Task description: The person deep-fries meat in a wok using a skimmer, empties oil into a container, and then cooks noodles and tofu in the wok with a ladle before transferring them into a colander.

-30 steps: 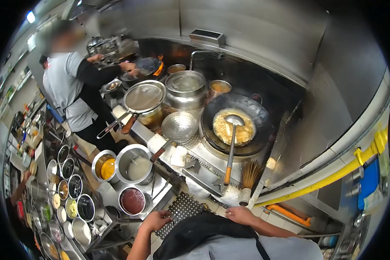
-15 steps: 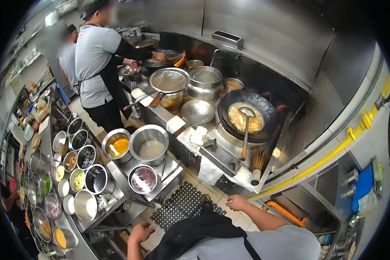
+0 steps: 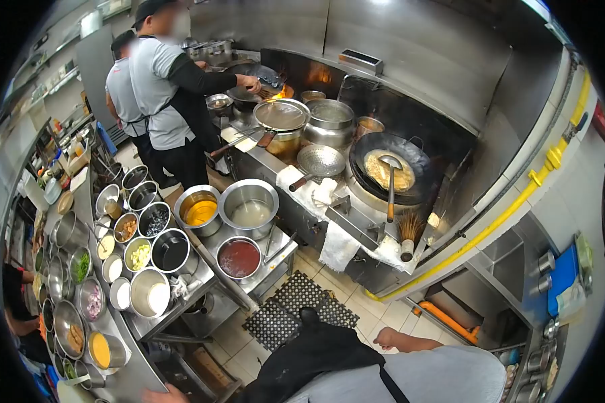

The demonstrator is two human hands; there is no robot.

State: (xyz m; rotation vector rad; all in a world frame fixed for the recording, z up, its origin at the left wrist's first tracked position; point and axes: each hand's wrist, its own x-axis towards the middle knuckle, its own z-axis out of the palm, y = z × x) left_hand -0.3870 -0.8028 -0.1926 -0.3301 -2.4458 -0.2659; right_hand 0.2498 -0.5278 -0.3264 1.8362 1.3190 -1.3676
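My left hand (image 3: 165,395) is low in the view beside the edge of the steel counter (image 3: 122,359), its fingers stretched out and partly cut off by the frame. Over the tiled floor, my right hand (image 3: 388,339) hangs loosely with its fingers slightly apart and nothing in them. Ahead, a wok (image 3: 415,156) sits on the stove, holding light brown food (image 3: 378,173) and a ladle (image 3: 391,188). A bamboo brush (image 3: 409,232) stands near the stove's front corner.
Metal pots, including one of orange liquid (image 3: 200,213) and one of dark red liquid (image 3: 238,258), stand on the left counters. Co-workers (image 3: 161,121) are at the far burners, where a flame (image 3: 284,93) shows. A yellow pipe (image 3: 517,205) runs along the right wall.
My left hand has moved down and left to the counter edge. My right hand is slightly lower and further right. The view has shifted, and the nearer co-worker's arm has changed position.
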